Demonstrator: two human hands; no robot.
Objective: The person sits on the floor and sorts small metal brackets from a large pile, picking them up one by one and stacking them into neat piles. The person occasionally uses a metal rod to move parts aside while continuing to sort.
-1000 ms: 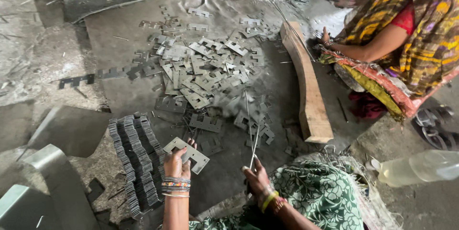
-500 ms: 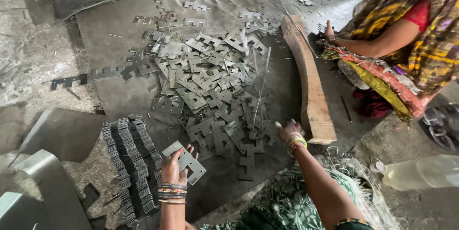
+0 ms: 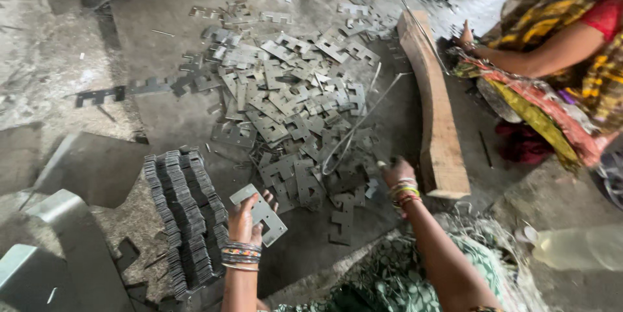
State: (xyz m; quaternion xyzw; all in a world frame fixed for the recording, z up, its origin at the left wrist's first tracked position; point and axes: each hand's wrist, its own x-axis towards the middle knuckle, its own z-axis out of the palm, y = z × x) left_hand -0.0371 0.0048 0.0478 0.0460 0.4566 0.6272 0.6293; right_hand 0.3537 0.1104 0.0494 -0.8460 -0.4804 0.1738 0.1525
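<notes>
Left grip [image 3: 245, 220] pinches a flat metal plate [image 3: 259, 213]; right grip [image 3: 397, 173] closes on a wire [image 3: 354, 132].

dull grey metal plates [image 3: 285, 104], rough wooden beam [image 3: 436, 111], matt concrete floor [image 3: 58, 72]

Curved wooden plank [image 3: 436, 112] right; plastic bottle [image 3: 576, 248] beyond; folded sheet-metal pieces [image 3: 61, 247], perhaps, left.

left hand [image 3: 245, 220] grips flat grey notched metal plate [image 3: 259, 213] beside ridged row of stacked grey plates [image 3: 185, 215] | right hand [image 3: 398, 174] closed on thin wire [image 3: 354, 132] over loose heap of grey notched plates [image 3: 292, 98] on grey floor [image 3: 162, 117] | curved wooden plank [image 3: 433, 111] just right | another person's hand [image 3: 464, 36] beyond plank
</notes>
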